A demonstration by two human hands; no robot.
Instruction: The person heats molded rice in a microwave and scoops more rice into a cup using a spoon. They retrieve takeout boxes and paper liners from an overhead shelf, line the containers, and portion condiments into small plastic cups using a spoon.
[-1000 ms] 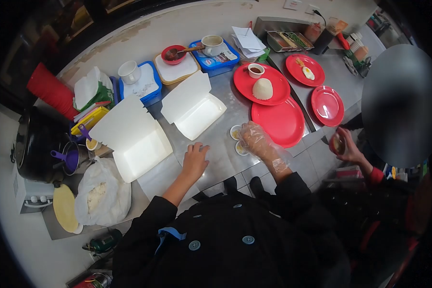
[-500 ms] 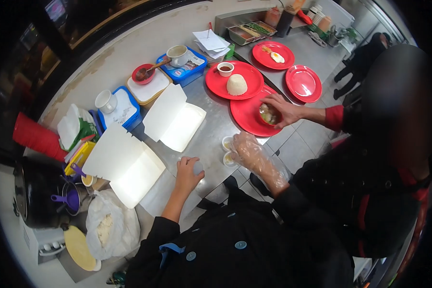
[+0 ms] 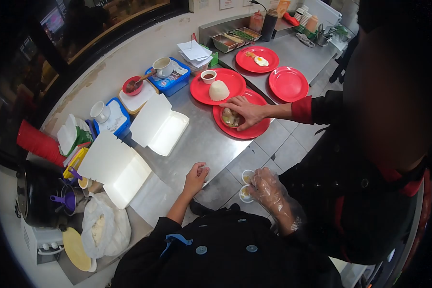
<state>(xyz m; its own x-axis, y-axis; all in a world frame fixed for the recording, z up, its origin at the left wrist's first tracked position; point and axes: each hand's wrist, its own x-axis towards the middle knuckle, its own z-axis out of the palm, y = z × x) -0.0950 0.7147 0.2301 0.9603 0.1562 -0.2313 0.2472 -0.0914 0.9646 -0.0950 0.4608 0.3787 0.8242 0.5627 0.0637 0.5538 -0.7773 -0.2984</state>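
My right hand, in a clear plastic glove, grips two small white sauce cups with something yellowish inside. It is beyond the counter's front edge, over the tiled floor. My left hand is closed, bare, at the edge of the steel counter. What its fingers hold is hard to see, perhaps something small and clear. Two open white takeout boxes lie to its left. Across from my hands, a co-worker's hand grips a small bowl of food on a red plate.
Another red plate bears a rice mound and a sauce cup. Behind are a plate with a fried egg and a bare red plate. A bag of rice sits at lower left. The co-worker stands close on my right.
My right hand has moved right and down with the sauce cups, away from the counter. My left hand has shifted slightly right. The co-worker's hand and bowl sit further left over the red plate; the view has shifted.
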